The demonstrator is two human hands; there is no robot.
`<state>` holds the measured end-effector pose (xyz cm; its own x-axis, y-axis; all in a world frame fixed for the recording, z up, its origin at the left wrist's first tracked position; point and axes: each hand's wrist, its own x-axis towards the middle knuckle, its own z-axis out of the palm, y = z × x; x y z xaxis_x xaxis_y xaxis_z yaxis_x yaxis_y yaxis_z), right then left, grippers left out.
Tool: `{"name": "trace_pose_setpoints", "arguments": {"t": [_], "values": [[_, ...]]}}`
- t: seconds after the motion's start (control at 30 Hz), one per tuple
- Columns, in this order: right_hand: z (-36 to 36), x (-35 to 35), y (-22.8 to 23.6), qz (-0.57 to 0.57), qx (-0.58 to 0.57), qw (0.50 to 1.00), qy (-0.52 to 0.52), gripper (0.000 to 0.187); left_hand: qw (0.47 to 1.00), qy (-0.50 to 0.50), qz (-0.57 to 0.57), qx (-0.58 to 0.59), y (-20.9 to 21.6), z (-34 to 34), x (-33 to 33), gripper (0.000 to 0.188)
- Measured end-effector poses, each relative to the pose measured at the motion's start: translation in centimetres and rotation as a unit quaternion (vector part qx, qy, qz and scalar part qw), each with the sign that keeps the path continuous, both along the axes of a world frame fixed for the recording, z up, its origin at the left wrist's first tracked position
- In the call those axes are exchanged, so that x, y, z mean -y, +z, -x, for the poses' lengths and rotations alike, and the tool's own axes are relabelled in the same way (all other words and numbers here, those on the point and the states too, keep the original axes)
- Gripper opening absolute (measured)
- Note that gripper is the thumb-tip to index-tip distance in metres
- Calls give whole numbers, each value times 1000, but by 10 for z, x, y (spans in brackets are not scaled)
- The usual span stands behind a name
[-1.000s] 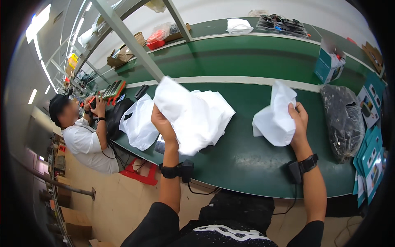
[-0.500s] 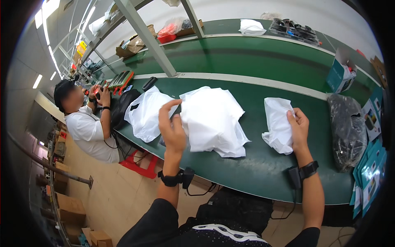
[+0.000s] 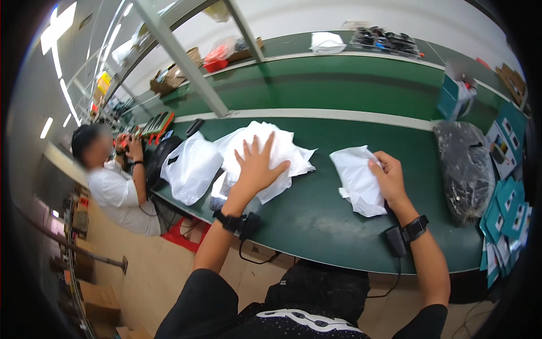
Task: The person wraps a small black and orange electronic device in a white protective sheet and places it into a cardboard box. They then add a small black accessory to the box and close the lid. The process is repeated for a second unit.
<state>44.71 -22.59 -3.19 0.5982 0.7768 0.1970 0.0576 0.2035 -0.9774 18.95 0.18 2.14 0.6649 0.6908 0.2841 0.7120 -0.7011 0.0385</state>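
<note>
Fingers of the left hand (image 3: 257,166) are spread wide apart, palm pressed flat on top of the crumpled pile of white soft sheet material (image 3: 265,152), not gripping it. Fingers of the right hand (image 3: 388,178) are curled together and pinch the right edge of the smaller folded white sheet (image 3: 357,179). Both hands wear a black wrist strap with a small black unit hanging below.

Both white pieces lie on the green work table (image 3: 327,220), pile to the left of centre, smaller sheet to the right, well apart. They look light, limp and thin, likely to crease and slide on the smooth top, not fragile. Best taken at an edge or corner with a pinch; a flat palm only holds them down.

Counts: two loose white sheet pieces under the hands, one white plastic bag (image 3: 191,168) just left of the pile and touching it, one dark clear-plastic bag of black parts (image 3: 464,166) at the right, a fan of several teal cards (image 3: 505,209) at the right edge, too overlapped to count.

Further off, a co-worker in a white shirt (image 3: 116,189) sits at the left end of the table. The raised green shelf (image 3: 350,73) behind carries one folded white piece (image 3: 327,42), a tray of black parts (image 3: 387,40) and cardboard boxes.
</note>
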Motion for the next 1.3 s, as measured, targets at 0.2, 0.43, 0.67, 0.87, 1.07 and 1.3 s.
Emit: {"name": "trace_pose_setpoints", "arguments": {"t": [0.2, 0.43, 0.67, 0.87, 1.07, 1.3], "values": [[-6, 23, 22, -19, -159, 983, 90, 14, 847, -243, 362, 304, 47, -59, 96, 62], [-14, 19, 9, -73, -27, 997, -3, 24, 663, -297, 586, 358, -41, -125, 79, 21], [-3, 22, 5, -20, 25, 993, -113, 28, 607, -317, 639, 352, -39, -114, 76, 18], [21, 33, 40, -48, 464, 880, -87, 54, 640, -302, 610, 356, -46, -115, 79, 19], [5, 36, 40, -52, 431, 894, -109, 15, 675, -273, 601, 328, -29, -104, 75, 24], [-10, 23, 32, -170, -108, 978, -44, 11, 643, -384, 523, 407, -46, -117, 74, 30]]}}
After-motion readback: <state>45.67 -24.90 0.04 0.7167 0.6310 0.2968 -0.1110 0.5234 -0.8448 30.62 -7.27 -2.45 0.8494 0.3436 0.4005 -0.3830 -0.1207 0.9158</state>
